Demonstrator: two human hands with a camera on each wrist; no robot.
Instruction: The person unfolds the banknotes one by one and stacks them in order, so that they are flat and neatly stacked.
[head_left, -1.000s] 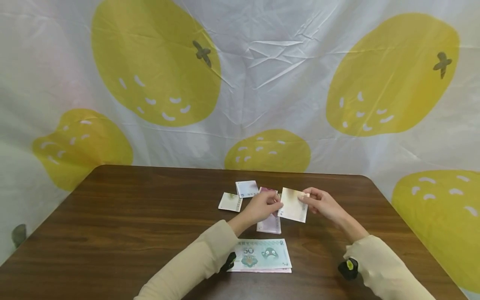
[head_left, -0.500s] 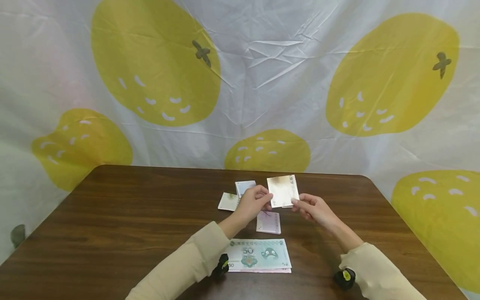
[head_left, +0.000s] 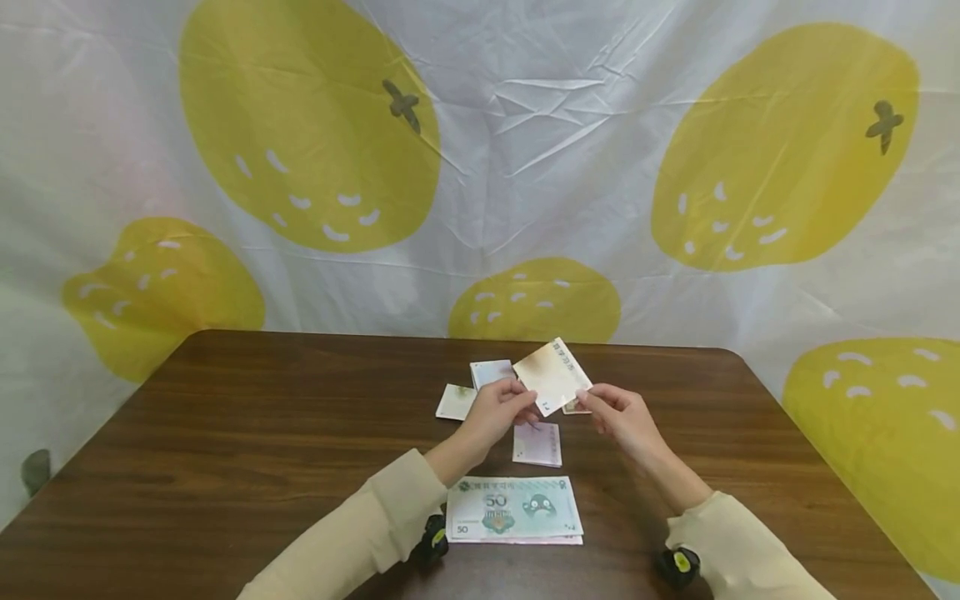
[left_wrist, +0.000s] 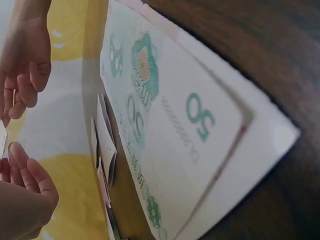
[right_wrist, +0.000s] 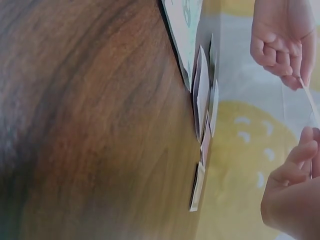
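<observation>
Above the table, both hands hold a folded, cream-yellow play banknote [head_left: 553,377], tilted with one corner up. My left hand [head_left: 491,414] pinches its lower left edge between thumb and fingers. At the lower right corner, the thumb and fingers of my right hand [head_left: 621,419] grip it. Below the hands lies a folded purple banknote [head_left: 537,444]. Part of another folded note [head_left: 574,407] shows behind the right fingertips. In the right wrist view, the held note appears edge-on between the left hand [right_wrist: 285,47] and the right hand [right_wrist: 292,182].
A flat green 50 banknote [head_left: 513,507] lies on a pinkish note near the front of the brown wooden table [head_left: 247,442]. Folded bluish [head_left: 490,372] and cream [head_left: 454,402] notes lie left of centre. A lemon-patterned cloth [head_left: 480,167] hangs behind the table.
The held note has moved left and up and turned counterclockwise. Both hands have shifted left with it, and the right grip has moved to the lower corner.
</observation>
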